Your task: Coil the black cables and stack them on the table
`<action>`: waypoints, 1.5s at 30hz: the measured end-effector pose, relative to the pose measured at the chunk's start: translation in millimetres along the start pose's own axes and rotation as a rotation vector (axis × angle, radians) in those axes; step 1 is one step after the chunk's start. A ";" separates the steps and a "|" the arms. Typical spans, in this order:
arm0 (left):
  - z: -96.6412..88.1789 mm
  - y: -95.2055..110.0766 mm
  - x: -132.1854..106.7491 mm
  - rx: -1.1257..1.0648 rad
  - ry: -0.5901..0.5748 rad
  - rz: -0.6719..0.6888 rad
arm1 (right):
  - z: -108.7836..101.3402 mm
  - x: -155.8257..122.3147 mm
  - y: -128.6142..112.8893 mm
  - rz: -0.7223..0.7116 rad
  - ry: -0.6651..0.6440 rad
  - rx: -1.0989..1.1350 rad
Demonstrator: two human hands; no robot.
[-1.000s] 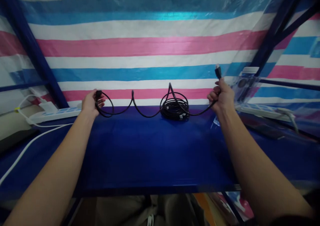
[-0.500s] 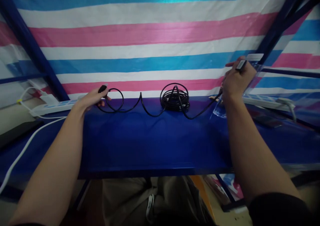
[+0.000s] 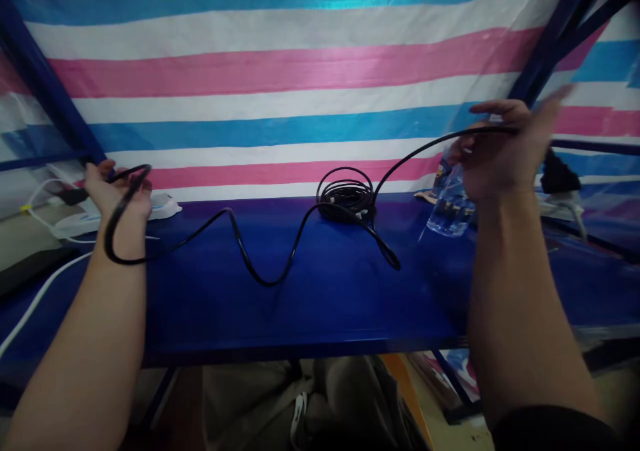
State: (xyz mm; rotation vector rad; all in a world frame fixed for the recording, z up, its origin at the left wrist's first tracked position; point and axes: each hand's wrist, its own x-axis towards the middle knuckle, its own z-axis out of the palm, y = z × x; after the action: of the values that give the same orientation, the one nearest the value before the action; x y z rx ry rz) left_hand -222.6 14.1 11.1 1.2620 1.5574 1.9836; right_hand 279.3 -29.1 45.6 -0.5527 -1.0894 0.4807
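A black cable [image 3: 265, 282] runs in loose bends from hand to hand, with its coil [image 3: 345, 201] lying at the back middle of the blue table. My left hand [image 3: 120, 194] is turned palm up, fingers part curled around the cable; a black connector end [image 3: 73, 196] sticks out at its left. On the other side, my right hand [image 3: 500, 154] is raised palm up with its thumb stretched out, the cable lying across palm and fingers. A blurred black end piece [image 3: 560, 171] shows just right of that hand. Exact finger contact is smeared by motion.
A clear plastic bottle [image 3: 450, 211] stands behind my right wrist. At the left is a white power strip [image 3: 165, 206] with white cords and a dark flat object [image 3: 35, 268]. Blue frame posts [image 3: 50, 84] and a striped sheet [image 3: 280, 71] close off the back.
Both hands have moved outward and turned palm up. The cable between them has lifted and spread, its bends reaching nearer the table's front. The bottle shows more fully.
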 end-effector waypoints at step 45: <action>153.4 -2.7 -148.2 -0.708 -0.796 -0.405 | 108.7 -108.3 96.4 -0.227 -0.993 -0.912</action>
State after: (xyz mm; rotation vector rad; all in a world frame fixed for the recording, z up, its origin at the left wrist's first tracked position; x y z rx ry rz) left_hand -19.7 5.1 -54.0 1.0929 0.5760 1.3102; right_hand 128.6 -2.0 -51.3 -1.0027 -2.3316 -0.0137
